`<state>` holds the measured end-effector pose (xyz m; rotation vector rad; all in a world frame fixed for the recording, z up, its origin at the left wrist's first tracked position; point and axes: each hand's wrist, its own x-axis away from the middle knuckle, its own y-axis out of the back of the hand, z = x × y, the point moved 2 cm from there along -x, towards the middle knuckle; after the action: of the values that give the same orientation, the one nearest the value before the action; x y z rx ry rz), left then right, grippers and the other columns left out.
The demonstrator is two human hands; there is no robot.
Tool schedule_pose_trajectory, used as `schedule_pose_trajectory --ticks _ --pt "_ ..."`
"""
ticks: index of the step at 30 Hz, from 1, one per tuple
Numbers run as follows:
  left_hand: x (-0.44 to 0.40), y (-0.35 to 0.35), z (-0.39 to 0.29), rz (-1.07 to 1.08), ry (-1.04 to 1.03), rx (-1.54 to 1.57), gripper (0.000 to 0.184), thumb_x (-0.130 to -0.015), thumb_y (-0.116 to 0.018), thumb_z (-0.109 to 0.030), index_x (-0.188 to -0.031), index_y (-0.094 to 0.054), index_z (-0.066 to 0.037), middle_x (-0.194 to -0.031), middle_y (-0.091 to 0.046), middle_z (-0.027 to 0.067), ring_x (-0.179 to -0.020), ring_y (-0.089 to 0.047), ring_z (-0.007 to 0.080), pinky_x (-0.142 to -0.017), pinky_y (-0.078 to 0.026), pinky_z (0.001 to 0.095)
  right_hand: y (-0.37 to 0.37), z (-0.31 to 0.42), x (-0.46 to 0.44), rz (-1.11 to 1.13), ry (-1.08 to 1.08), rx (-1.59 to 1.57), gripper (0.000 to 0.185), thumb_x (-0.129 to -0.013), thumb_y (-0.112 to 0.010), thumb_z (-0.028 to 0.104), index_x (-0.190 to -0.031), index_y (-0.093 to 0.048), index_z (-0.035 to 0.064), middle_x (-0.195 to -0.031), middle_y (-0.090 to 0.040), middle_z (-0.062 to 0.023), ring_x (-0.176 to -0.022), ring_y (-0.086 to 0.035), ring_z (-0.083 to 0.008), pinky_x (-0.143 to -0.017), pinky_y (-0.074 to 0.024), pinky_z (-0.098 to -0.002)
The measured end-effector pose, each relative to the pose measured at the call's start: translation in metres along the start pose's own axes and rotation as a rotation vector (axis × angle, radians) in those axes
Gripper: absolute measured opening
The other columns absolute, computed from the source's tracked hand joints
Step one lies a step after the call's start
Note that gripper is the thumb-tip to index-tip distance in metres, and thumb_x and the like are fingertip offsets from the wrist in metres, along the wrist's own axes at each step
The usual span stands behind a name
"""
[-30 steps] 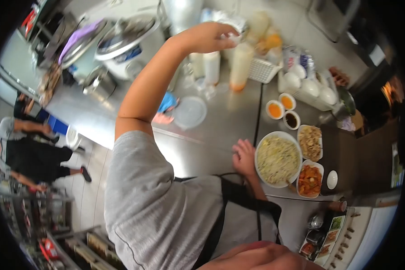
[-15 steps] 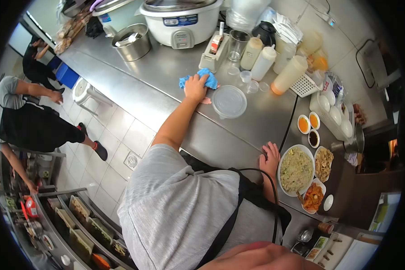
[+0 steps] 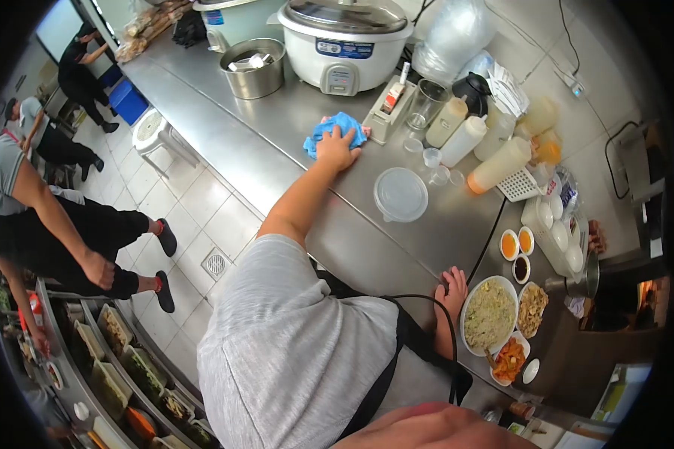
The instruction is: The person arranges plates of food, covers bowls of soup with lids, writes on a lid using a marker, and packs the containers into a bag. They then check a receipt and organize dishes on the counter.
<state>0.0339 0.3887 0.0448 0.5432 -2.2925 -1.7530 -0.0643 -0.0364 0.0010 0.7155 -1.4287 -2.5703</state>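
Note:
My left hand (image 3: 338,150) presses down on a crumpled blue cloth (image 3: 323,141) on the steel counter, its fingers gripping the fabric. Bits of pink show at the cloth's edges. To the right of that hand lies a round lidded clear plastic container (image 3: 401,194). My right hand (image 3: 451,290) rests on the counter with fingers spread and nothing in it. Close beside it is a white plate (image 3: 468,340) of fried rice (image 3: 490,314), with a bowl of kimchi-like red food (image 3: 508,361) and a dish of pale brown pieces (image 3: 532,308).
A rice cooker (image 3: 344,49), steel pot (image 3: 254,71) and squeeze bottles (image 3: 463,141) line the back. Three sauce cups (image 3: 522,267) sit at right. At left, co-workers in aprons stand near a white stool (image 3: 153,131) and food bins (image 3: 112,385).
My left hand and the cloth have shifted away from the lidded container. The view has moved, and another co-worker shows at left. The nearest co-worker's arm now hangs lower.

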Motion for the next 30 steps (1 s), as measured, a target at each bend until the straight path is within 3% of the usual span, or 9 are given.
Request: schedule_pose_trajectory --ticks 6,14,15,18,19,22,25,29,30 --pt "-0.015 -0.012 0.004 0.086 0.021 -0.003 0.052 -0.078 -0.048 -0.044 -0.126 -0.033 -0.030 -0.126 -0.030 0.0151 -0.107 -0.038 0.0403 -0.082 -0.041 0.0446 0.001 0.002 0.000 0.000 -0.005 0.005 0.030 -0.066 -0.048 0.011 -0.094 -0.057 0.0053 -0.114 -0.049 -0.0127 -0.113 -0.039 -0.0311 -0.095 -0.0254 -0.0406" --pt "-0.046 -0.012 0.021 0.097 -0.019 0.103 0.057 -0.074 -0.055 -0.037 -0.126 -0.033 -0.028 -0.125 -0.030 0.0158 -0.103 -0.043 0.0387 -0.083 -0.041 0.0417 -0.001 0.027 0.006 -0.021 -0.156 0.136 0.032 -0.069 -0.044 0.007 -0.099 -0.055 0.0035 -0.118 -0.046 -0.0137 -0.115 -0.035 -0.0338 -0.095 -0.0269 -0.0427" --pt "-0.045 0.003 0.024 0.163 -0.036 0.140 0.060 -0.073 -0.056 -0.040 -0.126 -0.034 -0.023 -0.127 -0.029 0.0156 -0.106 -0.041 0.0370 -0.085 -0.041 0.0393 -0.004 0.030 0.007 -0.024 -0.168 0.167 0.032 -0.071 -0.042 0.007 -0.100 -0.055 0.0035 -0.119 -0.045 -0.0140 -0.115 -0.035 -0.0351 -0.095 -0.0269 -0.0433" --pt "-0.086 -0.035 0.070 0.062 -0.056 0.652 0.065 -0.071 -0.057 -0.043 -0.126 -0.033 -0.017 -0.127 -0.027 0.0200 -0.106 -0.040 0.0394 -0.088 -0.037 0.0406 -0.018 0.025 0.012 -0.086 -0.214 0.244 0.032 -0.073 -0.039 0.008 -0.102 -0.054 0.0056 -0.120 -0.044 -0.0134 -0.115 -0.035 -0.0357 -0.095 -0.0273 -0.0439" --pt "-0.088 -0.015 0.083 0.072 0.045 0.870 0.072 -0.067 -0.061 -0.043 -0.124 -0.033 -0.008 -0.127 -0.025 0.0243 -0.105 -0.040 0.0405 -0.089 -0.035 0.0413 -0.021 0.028 0.012 -0.089 -0.240 0.284 0.033 -0.074 -0.039 0.009 -0.103 -0.053 0.0059 -0.120 -0.044 -0.0135 -0.114 -0.036 -0.0356 -0.095 -0.0278 -0.0441" --pt "-0.109 -0.006 0.160 -0.257 0.192 0.766 0.071 -0.065 -0.064 -0.039 -0.118 -0.036 -0.001 -0.123 -0.029 0.0276 -0.105 -0.040 0.0386 -0.088 -0.036 0.0412 -0.025 0.045 0.011 -0.106 -0.382 0.422 0.034 -0.076 -0.036 0.012 -0.106 -0.052 0.0071 -0.121 -0.043 -0.0134 -0.113 -0.037 -0.0349 -0.094 -0.0291 -0.0444" --pt "-0.116 0.019 0.228 -0.488 0.418 0.852 0.060 -0.064 -0.066 -0.034 -0.103 -0.044 0.006 -0.112 -0.042 0.0275 -0.099 -0.046 0.0362 -0.082 -0.039 0.0399 -0.036 0.067 0.003 -0.139 -0.610 0.560 0.036 -0.078 -0.033 0.015 -0.109 -0.052 0.0090 -0.122 -0.043 -0.0125 -0.113 -0.038 -0.0335 -0.093 -0.0298 -0.0443" --pt "-0.142 0.035 0.275 -0.315 0.345 0.992 0.043 -0.065 -0.065 -0.032 -0.080 -0.050 0.007 -0.081 -0.054 0.0229 -0.079 -0.053 0.0343 -0.071 -0.043 0.0379 -0.049 0.071 0.000 -0.156 -0.760 0.659 0.038 -0.079 -0.032 0.018 -0.112 -0.051 0.0125 -0.122 -0.043 -0.0106 -0.113 -0.038 -0.0313 -0.093 -0.0302 -0.0437" --pt "-0.148 0.027 0.279 -0.314 0.308 0.957 0.044 -0.065 -0.065 -0.032 -0.081 -0.050 0.006 -0.081 -0.054 0.0228 -0.079 -0.053 0.0341 -0.071 -0.043 0.0379 -0.054 0.070 -0.003 -0.155 -0.776 0.689 0.038 -0.080 -0.032 0.018 -0.112 -0.051 0.0134 -0.122 -0.043 -0.0101 -0.113 -0.038 -0.0310 -0.093 -0.0304 -0.0434"
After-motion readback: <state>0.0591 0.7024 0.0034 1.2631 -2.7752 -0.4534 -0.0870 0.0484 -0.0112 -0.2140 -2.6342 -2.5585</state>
